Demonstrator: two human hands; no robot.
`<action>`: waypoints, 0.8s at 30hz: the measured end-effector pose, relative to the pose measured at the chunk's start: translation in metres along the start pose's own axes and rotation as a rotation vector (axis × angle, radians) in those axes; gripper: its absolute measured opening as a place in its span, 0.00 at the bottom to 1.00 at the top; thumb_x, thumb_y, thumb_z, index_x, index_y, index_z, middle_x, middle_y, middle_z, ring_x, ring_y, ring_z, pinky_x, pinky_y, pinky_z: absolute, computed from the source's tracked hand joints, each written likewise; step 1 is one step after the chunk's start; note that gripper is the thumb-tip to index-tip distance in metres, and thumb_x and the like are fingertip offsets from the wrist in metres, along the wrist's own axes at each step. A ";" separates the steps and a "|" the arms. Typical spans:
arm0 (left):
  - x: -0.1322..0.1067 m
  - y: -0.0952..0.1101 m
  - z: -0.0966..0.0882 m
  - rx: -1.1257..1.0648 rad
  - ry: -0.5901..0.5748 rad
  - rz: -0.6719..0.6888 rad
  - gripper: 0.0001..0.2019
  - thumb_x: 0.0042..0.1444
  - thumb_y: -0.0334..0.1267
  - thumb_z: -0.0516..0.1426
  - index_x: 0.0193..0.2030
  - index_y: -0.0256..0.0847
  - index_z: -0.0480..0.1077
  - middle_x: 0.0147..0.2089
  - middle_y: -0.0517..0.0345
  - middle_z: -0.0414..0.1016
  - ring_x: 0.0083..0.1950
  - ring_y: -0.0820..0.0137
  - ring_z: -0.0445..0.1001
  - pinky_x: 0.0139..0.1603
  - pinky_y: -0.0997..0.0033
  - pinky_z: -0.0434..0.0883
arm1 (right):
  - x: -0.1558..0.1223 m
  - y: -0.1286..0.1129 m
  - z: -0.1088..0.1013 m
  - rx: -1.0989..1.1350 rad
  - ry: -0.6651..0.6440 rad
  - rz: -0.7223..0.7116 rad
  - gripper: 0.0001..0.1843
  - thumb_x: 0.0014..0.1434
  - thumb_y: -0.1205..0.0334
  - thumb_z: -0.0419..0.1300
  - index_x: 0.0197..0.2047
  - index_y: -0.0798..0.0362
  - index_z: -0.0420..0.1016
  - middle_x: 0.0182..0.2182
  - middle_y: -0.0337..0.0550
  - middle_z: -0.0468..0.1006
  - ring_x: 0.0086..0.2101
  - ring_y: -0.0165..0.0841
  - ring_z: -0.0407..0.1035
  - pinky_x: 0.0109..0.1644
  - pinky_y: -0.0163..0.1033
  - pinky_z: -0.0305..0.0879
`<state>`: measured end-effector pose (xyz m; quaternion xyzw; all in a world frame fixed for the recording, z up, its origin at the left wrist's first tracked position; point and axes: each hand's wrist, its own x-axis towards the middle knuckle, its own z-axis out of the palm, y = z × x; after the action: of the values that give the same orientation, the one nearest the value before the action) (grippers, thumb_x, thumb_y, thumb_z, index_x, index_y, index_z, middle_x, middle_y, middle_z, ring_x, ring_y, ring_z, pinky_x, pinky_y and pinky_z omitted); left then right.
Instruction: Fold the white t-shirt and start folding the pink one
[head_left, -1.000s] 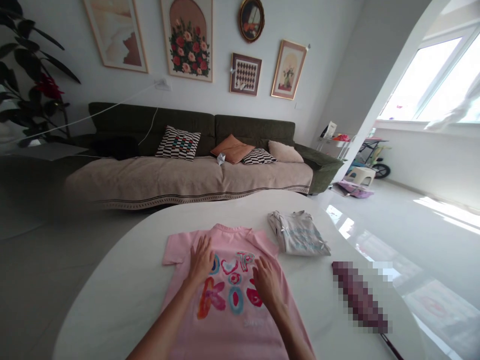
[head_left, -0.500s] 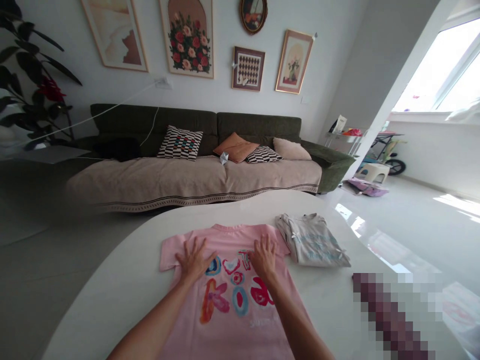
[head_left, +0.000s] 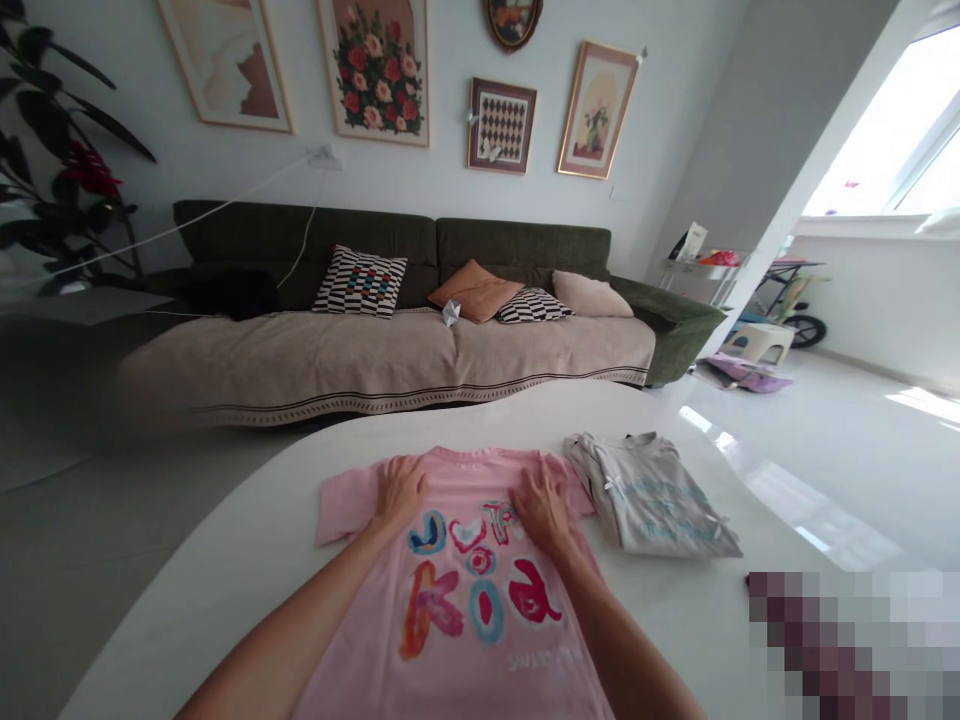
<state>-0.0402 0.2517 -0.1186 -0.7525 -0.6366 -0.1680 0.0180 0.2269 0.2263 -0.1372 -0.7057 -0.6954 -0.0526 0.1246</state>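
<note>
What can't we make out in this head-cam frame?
- Pink shirt: hem cut off by the bottom edge; shoulders covered by left hand and right hand.
- Grey folded top: print too small to read.
- Table: lower right corner pixelated, contents hidden.

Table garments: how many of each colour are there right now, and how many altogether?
Pink T-shirt, spread flat with the left hand and right hand pressed on it: 1
Grey folded top, lying to its right on the white table: 1
Total: 2
</note>
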 end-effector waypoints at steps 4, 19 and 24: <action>0.012 0.000 0.021 -0.067 -0.082 0.070 0.24 0.59 0.47 0.43 0.62 0.47 0.54 0.64 0.55 0.55 0.64 0.59 0.51 0.62 0.50 0.50 | 0.004 0.002 -0.002 0.026 -0.058 -0.101 0.28 0.60 0.49 0.43 0.61 0.48 0.55 0.62 0.47 0.51 0.61 0.42 0.41 0.61 0.52 0.34; 0.017 -0.001 0.037 0.058 -0.190 -0.048 0.37 0.50 0.66 0.39 0.65 0.57 0.39 0.69 0.61 0.38 0.66 0.44 0.35 0.58 0.35 0.40 | 0.017 0.004 0.001 -0.048 -0.124 -0.060 0.39 0.55 0.34 0.40 0.64 0.46 0.48 0.65 0.51 0.38 0.62 0.51 0.34 0.58 0.61 0.31; 0.017 -0.001 0.038 0.059 -0.205 -0.054 0.37 0.51 0.65 0.38 0.66 0.52 0.39 0.69 0.62 0.35 0.67 0.45 0.33 0.59 0.37 0.39 | -0.008 -0.032 -0.018 0.014 -0.084 -0.030 0.34 0.60 0.46 0.45 0.64 0.56 0.49 0.64 0.57 0.37 0.62 0.49 0.30 0.60 0.59 0.34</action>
<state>-0.0299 0.2774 -0.1500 -0.7474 -0.6598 -0.0717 -0.0295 0.1968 0.2146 -0.1188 -0.6959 -0.7109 -0.0201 0.0994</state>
